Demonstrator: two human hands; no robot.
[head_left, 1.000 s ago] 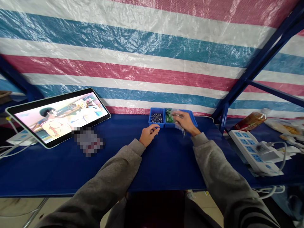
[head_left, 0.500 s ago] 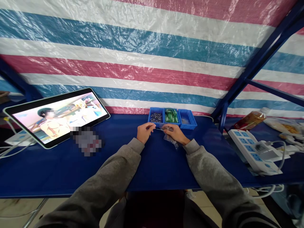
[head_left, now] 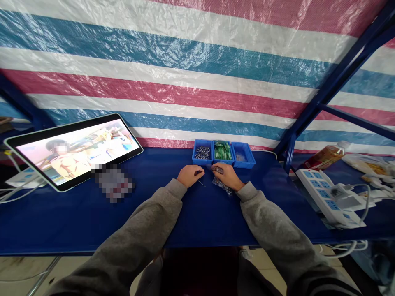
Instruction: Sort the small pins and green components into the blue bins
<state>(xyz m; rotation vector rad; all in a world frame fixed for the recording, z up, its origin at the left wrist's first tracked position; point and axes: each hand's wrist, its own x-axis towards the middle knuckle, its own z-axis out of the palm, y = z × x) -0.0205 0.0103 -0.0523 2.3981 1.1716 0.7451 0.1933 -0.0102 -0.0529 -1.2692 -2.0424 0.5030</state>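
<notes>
My left hand (head_left: pixel 189 176) is closed, fingertips pinched together in front of the blue bins. A thin metal rod (head_left: pixel 201 183) sticks out below its fingers, slanting down to the right. My right hand (head_left: pixel 228 176) is closed on a crinkled clear plastic bag (head_left: pixel 222 187), which hangs below the fingers onto the table. What lies inside the bag is hard to make out. Just beyond the hands stand a blue bin of small dark metal pieces (head_left: pixel 203 153), a bin of green pieces (head_left: pixel 222 151) and a blue bin (head_left: pixel 247 159) with a few clear items.
A tablet (head_left: pixel 77 154) leans at the left, with a blurred-out item (head_left: pixel 114 183) near it. On the right lie a white power strip (head_left: pixel 327 197) with plugs, a drink bottle (head_left: pixel 327 156) and a plastic bag (head_left: pixel 367 164). A blue frame post (head_left: pixel 290 152) rises behind.
My hands have drawn slightly apart and lower. The thin rod, earlier stretched level between them, now angles down from my left hand. The plastic bag stays in my right hand.
</notes>
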